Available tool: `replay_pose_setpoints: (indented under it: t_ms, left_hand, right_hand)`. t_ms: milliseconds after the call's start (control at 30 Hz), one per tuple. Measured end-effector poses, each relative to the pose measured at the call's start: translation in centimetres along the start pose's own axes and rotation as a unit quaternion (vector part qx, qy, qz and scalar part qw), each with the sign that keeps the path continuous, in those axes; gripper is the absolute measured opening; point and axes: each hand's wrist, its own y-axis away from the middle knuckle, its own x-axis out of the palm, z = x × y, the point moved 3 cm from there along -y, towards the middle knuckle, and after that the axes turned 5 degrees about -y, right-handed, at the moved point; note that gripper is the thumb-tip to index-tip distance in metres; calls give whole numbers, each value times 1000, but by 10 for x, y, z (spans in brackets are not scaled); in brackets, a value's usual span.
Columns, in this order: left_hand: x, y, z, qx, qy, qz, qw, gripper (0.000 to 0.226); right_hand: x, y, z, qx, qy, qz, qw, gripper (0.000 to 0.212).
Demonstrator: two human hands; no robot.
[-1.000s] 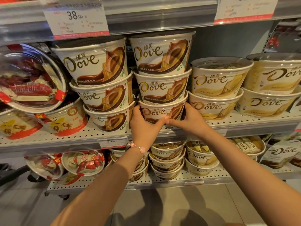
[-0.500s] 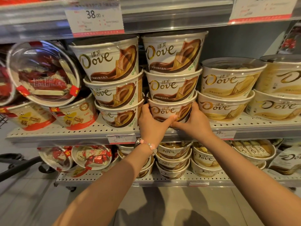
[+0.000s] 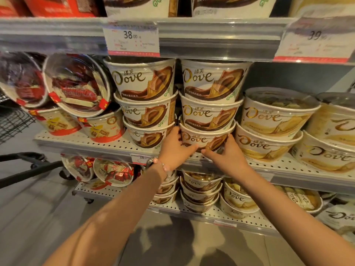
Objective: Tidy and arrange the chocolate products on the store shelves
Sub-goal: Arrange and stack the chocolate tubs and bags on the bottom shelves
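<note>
Bottom Dove chocolate tub (image 3: 203, 140) sits on the perforated middle shelf (image 3: 107, 144), lowest of a three-high stack. Left hand (image 3: 173, 150) grips its left side, right hand (image 3: 223, 156) its right side, thumbs meeting under the front. A second brown three-tub stack (image 3: 146, 104) stands just left; pale yellow Dove tubs (image 3: 272, 120) just right.

Both bare forearms extend forward and upward, converging. The left hand (image 3: 173, 150), with a beaded bracelet (image 3: 162, 164) at its wrist, and the right hand (image 3: 225, 156) face each other, fingers curled as if cupping, thumbs pointing inward and nearly meeting.
</note>
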Motion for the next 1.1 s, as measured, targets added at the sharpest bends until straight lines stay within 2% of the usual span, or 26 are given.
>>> replay_pose_setpoints:
  t_ms: [67, 133, 200, 233, 333, 467, 567, 700, 767, 867, 900, 933, 1033, 1100]
  left_hand:
    - [-15, 10, -6, -16, -2, 20, 1000, 63]
    - [-35, 24, -11, -10, -16, 0, 1000, 49]
    - [-63, 37, -11, -3, -4, -42, 999, 22]
    - [-80, 43, -8, -2, 5, -68, 998, 15]
    - [-139, 57, 5, 8, 4, -150, 989, 10]
    - [-217, 63, 26, 8, 14, -261, 965, 11]
    - [-266, 57, 38, 10, 17, -303, 953, 20]
    - [-331, 34, 68, -5, 5, -375, 927, 28]
    - [-361, 17, 89, -45, 7, -400, 915, 48]
    - [-396, -13, 119, -82, -20, -388, 918, 98]
    - [-400, -18, 119, -83, -23, -367, 926, 104]
    - [-400, -19, 114, -77, -19, -346, 935, 99]
    - [-404, -28, 112, -65, 36, -291, 954, 66]
    - [-410, -34, 116, -65, 59, -280, 956, 51]
  right_hand:
    - [-4, 16, 17, -19, -26, 8, 999, 51]
    - [-3, 35, 26, -23, -63, -9, 998, 52]
    - [7, 53, 33, -6, -109, -42, 993, 62]
    - [15, 60, 38, -6, -134, -50, 990, 62]
    - [48, 71, 67, -42, -199, -22, 979, 47]
    - [103, 56, 111, -102, -225, 58, 967, 42]
    - [145, 39, 137, -110, -195, 112, 968, 52]
    - [186, 11, 161, -138, -146, 74, 977, 75]
    - [196, 0, 167, -143, -104, 57, 983, 78]
    - [208, -6, 167, -148, -61, 44, 986, 78]
    - [212, -6, 166, -145, -56, 37, 987, 77]
    - [215, -8, 165, -135, -56, 28, 989, 75]
    - [220, -17, 166, -99, -63, -5, 993, 67]
    - [224, -23, 166, -83, -82, -23, 993, 55]
